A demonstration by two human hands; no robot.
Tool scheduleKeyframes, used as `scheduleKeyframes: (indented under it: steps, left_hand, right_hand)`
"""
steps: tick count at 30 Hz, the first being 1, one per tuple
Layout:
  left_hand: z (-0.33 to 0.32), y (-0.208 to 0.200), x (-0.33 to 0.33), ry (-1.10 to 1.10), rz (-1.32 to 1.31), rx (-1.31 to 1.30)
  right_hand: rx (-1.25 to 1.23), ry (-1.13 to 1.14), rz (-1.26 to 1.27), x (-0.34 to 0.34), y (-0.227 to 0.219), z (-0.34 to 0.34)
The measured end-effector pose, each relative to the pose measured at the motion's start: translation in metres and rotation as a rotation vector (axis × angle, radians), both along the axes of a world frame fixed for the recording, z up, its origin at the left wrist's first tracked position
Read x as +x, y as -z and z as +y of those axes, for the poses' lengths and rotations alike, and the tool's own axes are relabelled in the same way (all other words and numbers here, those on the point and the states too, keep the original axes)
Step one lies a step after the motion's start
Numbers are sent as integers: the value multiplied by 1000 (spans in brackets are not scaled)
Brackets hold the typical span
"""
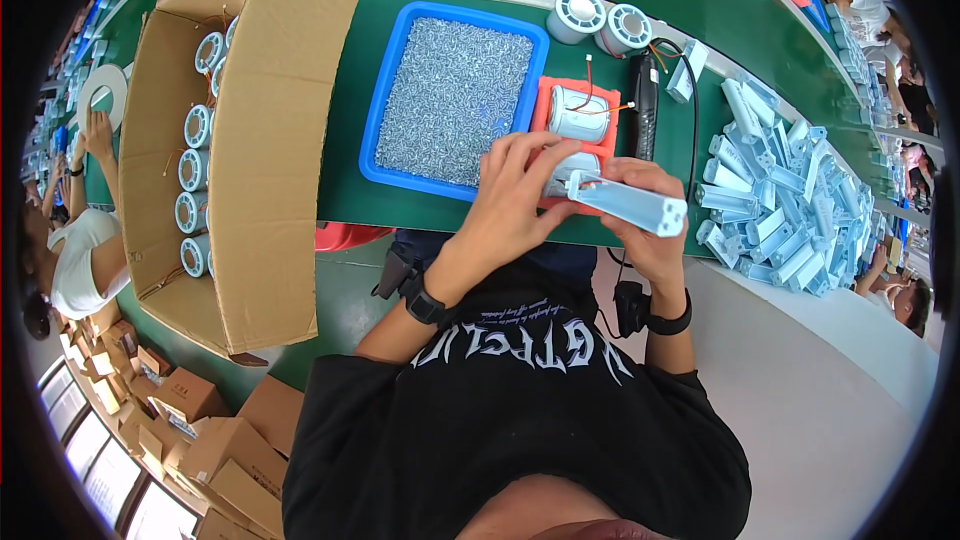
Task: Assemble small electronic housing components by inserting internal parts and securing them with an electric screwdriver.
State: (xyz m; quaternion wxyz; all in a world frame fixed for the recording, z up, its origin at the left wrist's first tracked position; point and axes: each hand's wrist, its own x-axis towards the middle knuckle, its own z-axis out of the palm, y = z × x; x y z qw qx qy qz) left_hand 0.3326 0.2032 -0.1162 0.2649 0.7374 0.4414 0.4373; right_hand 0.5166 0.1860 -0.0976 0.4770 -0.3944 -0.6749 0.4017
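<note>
My right hand [648, 215] is closed around a pale blue plastic handle shell [635, 202], a long open channel with holes at its near end. The shell's far end lies beside a white cylindrical motor housing [570, 178] in the lower place of a red fixture [548, 95]. My left hand [512, 185] curls its fingers over that housing, thumb close to the shell's tip; the fingertips are partly hidden. A second white housing [578, 116] lies in the upper place of the fixture, with thin red wires and small white connectors coming out.
A blue tray of small metal screws [375, 140] lies left of the fixture. Further left stands a cardboard box [285, 150] with white housings. A black corded power screwdriver [643, 105], two upright housings [578, 15] and a heap of pale blue shells [785, 190] are beyond and right. Another person's hand [98, 135] is far left.
</note>
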Motion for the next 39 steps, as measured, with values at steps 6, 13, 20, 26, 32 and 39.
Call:
scheduleKeyframes:
  steps: [6, 13, 20, 26, 32, 39]
  left_hand:
    - [10, 19, -18, 113, -3, -80]
    - [21, 13, -25, 176, 62, -111]
    - [20, 19, -21, 122, -1, -76]
    - [33, 13, -28, 221, 79, -125]
    - [30, 19, -26, 206, 18, -114]
    - [32, 23, -25, 227, -32, -134]
  right_hand:
    - [92, -42, -497, -11, -3, 8]
    - [-64, -27, -629, -10, -19, 16]
    - [-56, -99, -800, -20, -37, 26]
    - [9, -57, -770, -20, -35, 27]
    - [-67, -39, -818, -20, -38, 24]
    - [-62, -47, -961, -28, -40, 25]
